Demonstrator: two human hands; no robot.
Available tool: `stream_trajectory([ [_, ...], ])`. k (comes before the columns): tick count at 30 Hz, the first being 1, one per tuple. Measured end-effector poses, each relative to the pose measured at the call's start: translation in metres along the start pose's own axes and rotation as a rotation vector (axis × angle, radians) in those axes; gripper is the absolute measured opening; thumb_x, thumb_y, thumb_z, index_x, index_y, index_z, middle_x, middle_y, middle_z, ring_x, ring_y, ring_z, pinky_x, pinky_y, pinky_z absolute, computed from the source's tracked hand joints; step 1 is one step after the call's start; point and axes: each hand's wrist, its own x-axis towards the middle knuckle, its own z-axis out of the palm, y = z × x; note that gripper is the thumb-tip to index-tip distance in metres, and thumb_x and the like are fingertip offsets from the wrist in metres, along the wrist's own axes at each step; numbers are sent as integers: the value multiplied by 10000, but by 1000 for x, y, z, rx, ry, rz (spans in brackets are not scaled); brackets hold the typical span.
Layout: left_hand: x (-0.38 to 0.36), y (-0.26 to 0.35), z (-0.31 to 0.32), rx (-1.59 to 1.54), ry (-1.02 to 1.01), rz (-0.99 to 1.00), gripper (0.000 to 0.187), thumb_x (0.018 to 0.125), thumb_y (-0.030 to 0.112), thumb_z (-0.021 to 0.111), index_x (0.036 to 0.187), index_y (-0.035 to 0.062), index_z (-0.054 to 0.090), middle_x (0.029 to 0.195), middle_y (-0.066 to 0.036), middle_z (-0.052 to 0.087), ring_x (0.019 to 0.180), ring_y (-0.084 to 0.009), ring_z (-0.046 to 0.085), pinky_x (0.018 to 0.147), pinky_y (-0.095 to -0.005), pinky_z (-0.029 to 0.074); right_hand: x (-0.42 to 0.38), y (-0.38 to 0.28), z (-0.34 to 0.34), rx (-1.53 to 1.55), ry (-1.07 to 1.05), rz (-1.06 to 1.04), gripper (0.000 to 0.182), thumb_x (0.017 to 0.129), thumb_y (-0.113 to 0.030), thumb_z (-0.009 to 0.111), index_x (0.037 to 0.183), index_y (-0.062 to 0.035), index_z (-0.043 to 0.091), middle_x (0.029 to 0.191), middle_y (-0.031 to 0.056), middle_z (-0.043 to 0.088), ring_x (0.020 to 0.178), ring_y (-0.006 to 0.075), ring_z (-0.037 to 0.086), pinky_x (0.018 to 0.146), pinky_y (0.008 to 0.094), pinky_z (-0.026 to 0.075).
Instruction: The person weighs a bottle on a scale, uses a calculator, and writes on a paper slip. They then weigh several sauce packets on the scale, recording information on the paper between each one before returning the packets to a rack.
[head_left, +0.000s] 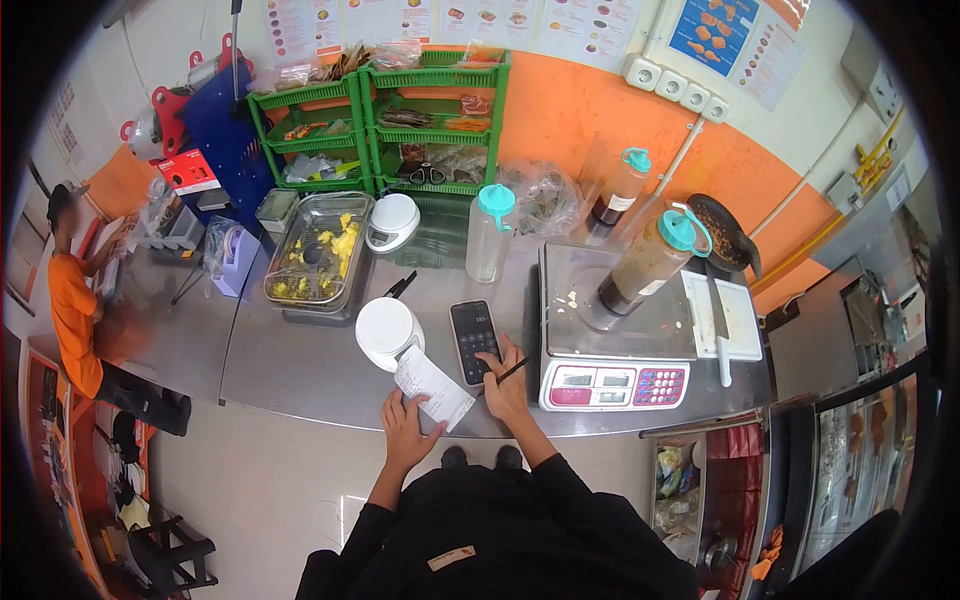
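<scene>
My left hand holds the lower left edge of a white paper slip covered in handwriting, thumb on its face. The slip lies at the table's front, its top overlapping a round white kitchen scale. In my right hand a dark pen is gripped, pointing up and to the right. A finger of that hand reaches onto the lower screen of a phone, which lies on the steel table showing a calculator keypad. Just right of this hand stands a large weighing scale with a pink keypad.
A squeeze bottle of dark sauce stands on the large scale. A chopping board bears a knife. Behind are a clear bottle, a glass tray with yellow pieces, and green racks. A person in orange works at far left.
</scene>
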Motion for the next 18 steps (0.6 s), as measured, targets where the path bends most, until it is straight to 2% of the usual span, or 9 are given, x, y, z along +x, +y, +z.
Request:
stream_trajectory([
  [4,0,0,0,12,0,-7,592,733,391,750,1205,127,509,1324,-260,334,1277,-440,277,1061,-530,210,1,-2,-1,-57,5,-22,385,725,-83,446,1054,-94,646,1409,220,356,1268,436,329,1057,516,291],
  [7,0,-2,2,15,8,1,592,732,392,751,1203,125,509,1320,-258,337,1273,-438,281,1060,-532,211,3,-12,-7,62,81,-45,370,715,-71,440,1023,-92,645,1312,224,419,1213,412,374,1037,514,302],
  [10,0,-2,2,17,15,13,597,727,391,754,1202,123,509,1315,-255,340,1269,-437,286,1057,-533,217,-4,-13,-6,216,41,-31,287,774,-89,434,997,-55,611,1105,158,519,978,299,546,885,457,445],
  [13,0,-3,2,15,16,20,606,723,385,757,1205,119,505,1315,-253,341,1267,-436,290,1054,-533,224,-13,-3,14,770,-309,385,185,872,-84,430,953,-23,585,888,56,532,695,142,557,684,316,511],
  [16,0,-3,2,23,8,14,627,710,384,764,1211,118,497,1320,-252,339,1268,-434,290,1053,-532,229,-23,-29,26,963,-273,420,107,929,-69,487,889,-12,568,793,-7,537,625,55,534,587,223,499],
  [17,1,-2,2,19,11,14,634,705,385,767,1212,117,494,1323,-250,338,1269,-433,290,1053,-530,231,-24,-38,31,1049,-226,452,52,894,13,569,857,-24,575,735,-10,524,699,65,576,619,220,508],
  [18,1,-1,1,15,14,9,642,701,386,769,1214,117,492,1326,-248,338,1269,-432,290,1052,-529,233,-27,-37,36,1001,-203,399,57,883,14,592,847,-25,571,731,-12,524,721,66,585,612,218,506],
])
